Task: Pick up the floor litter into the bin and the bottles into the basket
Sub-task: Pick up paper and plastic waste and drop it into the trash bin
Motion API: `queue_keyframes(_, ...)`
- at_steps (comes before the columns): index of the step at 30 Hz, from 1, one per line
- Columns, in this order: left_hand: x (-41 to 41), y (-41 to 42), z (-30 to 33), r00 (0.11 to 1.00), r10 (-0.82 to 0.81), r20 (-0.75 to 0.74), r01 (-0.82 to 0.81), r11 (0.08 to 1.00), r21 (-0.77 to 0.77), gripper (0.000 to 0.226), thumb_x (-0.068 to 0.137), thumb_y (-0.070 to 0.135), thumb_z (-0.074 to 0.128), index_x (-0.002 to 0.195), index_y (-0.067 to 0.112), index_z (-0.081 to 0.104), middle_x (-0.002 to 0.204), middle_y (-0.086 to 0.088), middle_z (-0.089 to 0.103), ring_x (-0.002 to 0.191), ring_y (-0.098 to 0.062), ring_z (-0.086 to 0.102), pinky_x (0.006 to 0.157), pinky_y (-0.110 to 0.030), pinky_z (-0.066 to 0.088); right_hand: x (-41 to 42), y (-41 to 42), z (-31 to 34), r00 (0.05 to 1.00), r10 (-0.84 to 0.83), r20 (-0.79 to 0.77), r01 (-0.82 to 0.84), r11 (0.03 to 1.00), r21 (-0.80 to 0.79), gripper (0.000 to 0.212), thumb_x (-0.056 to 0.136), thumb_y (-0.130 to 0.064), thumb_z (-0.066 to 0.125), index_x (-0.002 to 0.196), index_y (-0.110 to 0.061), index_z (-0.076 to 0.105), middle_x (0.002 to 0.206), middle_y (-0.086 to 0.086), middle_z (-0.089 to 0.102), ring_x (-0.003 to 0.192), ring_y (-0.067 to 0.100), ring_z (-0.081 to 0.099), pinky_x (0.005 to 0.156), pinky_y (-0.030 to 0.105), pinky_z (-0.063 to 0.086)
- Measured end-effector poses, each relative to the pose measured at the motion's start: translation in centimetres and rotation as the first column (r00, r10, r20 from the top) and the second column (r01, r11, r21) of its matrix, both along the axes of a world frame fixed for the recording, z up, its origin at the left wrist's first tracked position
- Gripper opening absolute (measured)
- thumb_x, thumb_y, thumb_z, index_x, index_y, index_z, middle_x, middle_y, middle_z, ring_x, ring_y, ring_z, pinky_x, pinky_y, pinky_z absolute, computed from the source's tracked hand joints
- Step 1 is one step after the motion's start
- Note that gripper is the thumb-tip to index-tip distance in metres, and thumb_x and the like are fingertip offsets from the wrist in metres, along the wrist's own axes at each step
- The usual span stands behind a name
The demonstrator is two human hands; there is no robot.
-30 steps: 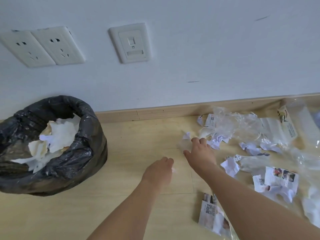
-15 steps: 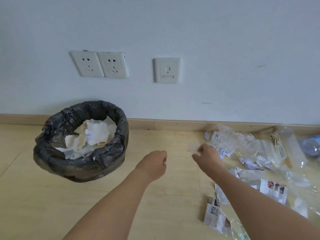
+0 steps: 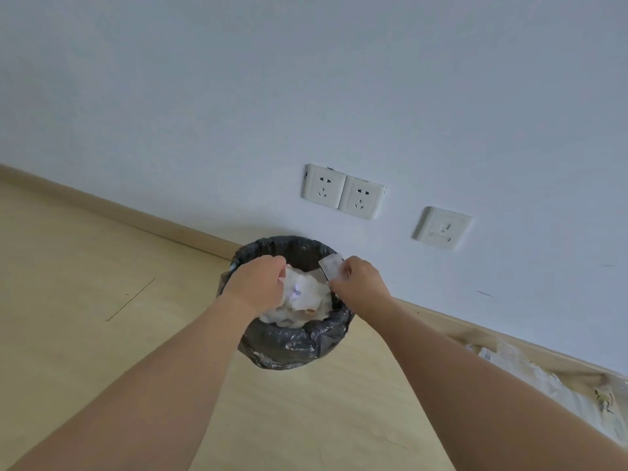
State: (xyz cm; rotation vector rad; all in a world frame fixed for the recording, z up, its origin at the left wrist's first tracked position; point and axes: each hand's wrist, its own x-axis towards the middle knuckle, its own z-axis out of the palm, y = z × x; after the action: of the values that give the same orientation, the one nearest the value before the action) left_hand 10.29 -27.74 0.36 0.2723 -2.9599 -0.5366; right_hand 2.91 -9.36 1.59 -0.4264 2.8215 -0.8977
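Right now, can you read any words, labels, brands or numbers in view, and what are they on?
None can be read.
Litter pile by the skirting: dark printed marks on a wrapper, too blurred to read.
Scrap in the right hand grip: no text visible.
Wall sockets and wall plate: no lettering visible.

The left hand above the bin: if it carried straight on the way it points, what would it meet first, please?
Probably the crumpled white paper heaped in the black-lined bin. The left hand hangs over the opening, fingers curled toward that paper; depth is unclear, so it may already touch.
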Motion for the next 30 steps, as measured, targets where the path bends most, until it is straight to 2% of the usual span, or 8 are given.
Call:
queue_keyframes(2, 0.6, -0.9, -0.5, 0.997, -0.025, 0.070, 0.031, 0.996, -0.088, 0.007, 0.092, 0.016, 0.046, 0.093, 0.023, 0.049, 0.087, 0.002, 0.056, 0.083, -0.020, 0.053, 0.077, -0.032, 0.038, 0.2, -2.5, -1.1, 0.998, 0.029, 0.047, -0.033, 0.995, 0.091, 0.025, 0.082, -0.023, 0.058, 0.103, -0.013, 0.051, 0.107, 0.006, 0.055, 0.090, 0.021, 0.051, 0.069, 0.029, 0.041)
queue_keyframes(5, 0.9, -1.9, -1.8, 0.973, -0.053, 0.223, 0.122, 0.943, -0.311, 0.024, 0.087, 0.027, 0.049, 0.111, 0.025, 0.055, 0.100, -0.003, 0.065, 0.104, -0.026, 0.055, 0.102, -0.043, 0.032, 0.7, -4.7, -3.3, 0.998, 0.034, 0.052, -0.048, 0.956, 0.289, 0.048, 0.084, -0.039, 0.059, 0.126, -0.019, 0.047, 0.124, 0.006, 0.052, 0.116, 0.028, 0.047, 0.094, 0.038, 0.041)
queue_keyframes(7, 0.6, -2.2, -2.6, 0.978, -0.047, 0.205, 0.112, 0.940, -0.323, 0.028, 0.087, 0.027, 0.048, 0.114, 0.023, 0.056, 0.105, -0.004, 0.065, 0.109, -0.027, 0.052, 0.109, -0.046, 0.026, 1.0, -5.1, -3.9, 1.000, 0.021, -0.014, -0.016, 0.950, 0.312, 0.053, 0.085, -0.043, 0.057, 0.132, -0.021, 0.045, 0.132, 0.004, 0.049, 0.126, 0.028, 0.042, 0.104, 0.040, 0.033)
queue_keyframes(12, -0.8, -0.4, -2.5, 0.998, -0.035, 0.045, 0.049, 0.940, -0.339, 0.032, 0.094, 0.027, 0.043, 0.123, 0.019, 0.054, 0.117, -0.002, 0.061, 0.114, -0.026, 0.051, 0.109, -0.043, 0.029, 0.1, -1.3, -2.3, 0.995, 0.032, -0.100, -0.008, 0.973, 0.231, 0.046, 0.091, -0.036, 0.053, 0.134, -0.023, 0.047, 0.140, 0.000, 0.046, 0.127, 0.024, 0.042, 0.106, 0.037, 0.029)
queue_keyframes(16, -2.1, 4.2, -1.6, 0.986, -0.137, -0.094, 0.096, 0.931, -0.351, 0.034, 0.087, 0.017, 0.042, 0.119, 0.016, 0.055, 0.117, -0.002, 0.058, 0.114, -0.027, 0.048, 0.106, -0.040, 0.031, -0.4, 6.1, -1.0, 0.990, -0.030, -0.138, 0.051, 0.988, 0.149, 0.039, 0.093, -0.033, 0.051, 0.131, -0.024, 0.049, 0.137, -0.003, 0.048, 0.121, 0.020, 0.048, 0.106, 0.036, 0.030)
queue_keyframes(22, -4.4, 16.8, -2.5, 0.929, -0.274, -0.248, 0.206, 0.941, -0.267, 0.028, 0.076, 0.018, 0.043, 0.097, 0.013, 0.061, 0.098, -0.003, 0.058, 0.092, -0.028, 0.053, 0.084, -0.039, 0.043, 0.6, 22.7, -3.0, 0.975, -0.217, -0.046, 0.222, 0.945, 0.240, 0.040, 0.091, -0.026, 0.053, 0.130, -0.019, 0.050, 0.133, 0.001, 0.052, 0.119, 0.020, 0.051, 0.102, 0.035, 0.040)
queue_keyframes(26, -5.6, 25.7, -5.1, 0.910, -0.411, -0.049, 0.392, 0.893, -0.220, 0.034, 0.085, 0.017, 0.047, 0.118, 0.015, 0.054, 0.117, -0.003, 0.053, 0.108, -0.027, 0.050, 0.088, -0.039, 0.044, 1.0, 32.5, -6.4, 0.926, -0.373, 0.062, 0.341, 0.895, 0.289, 0.042, 0.089, -0.024, 0.055, 0.130, -0.018, 0.049, 0.132, 0.003, 0.052, 0.118, 0.021, 0.052, 0.099, 0.036, 0.042)
queue_keyframes(30, -7.8, 31.7, -8.7, 0.860, -0.450, 0.239, 0.484, 0.868, -0.107, 0.038, 0.090, 0.016, 0.043, 0.127, 0.014, 0.049, 0.128, -0.006, 0.049, 0.111, -0.029, 0.052, 0.086, -0.039, 0.046, 0.8, 37.8, -11.8, 0.894, -0.415, 0.167, 0.357, 0.887, 0.293, 0.042, 0.088, -0.021, 0.053, 0.130, -0.018, 0.049, 0.128, 0.004, 0.053, 0.111, 0.022, 0.055, 0.093, 0.036, 0.046)
